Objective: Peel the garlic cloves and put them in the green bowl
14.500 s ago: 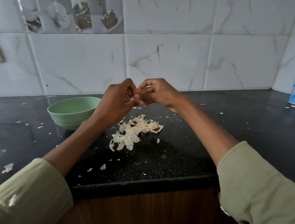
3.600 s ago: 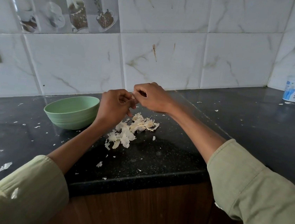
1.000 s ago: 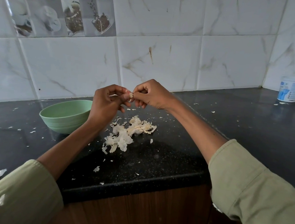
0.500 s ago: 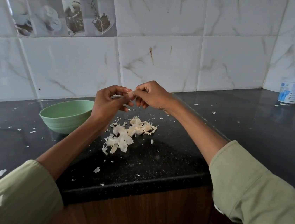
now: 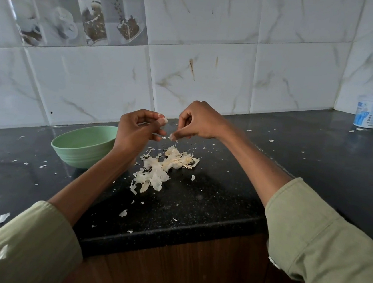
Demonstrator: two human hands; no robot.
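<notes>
left hand pinches a garlic clove at its fingertips, held above the black counter. right hand just beside it, fingers curled, pinching a small bit of skin. peel pile lies below both grips. green bowl sits left of and below the left grip.

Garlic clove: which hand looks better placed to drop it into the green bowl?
Probably the left hand. It already pinches the garlic clove and is right beside the green bowl. The right hand is farther from the bowl and seems to pinch only a scrap of skin.
</notes>
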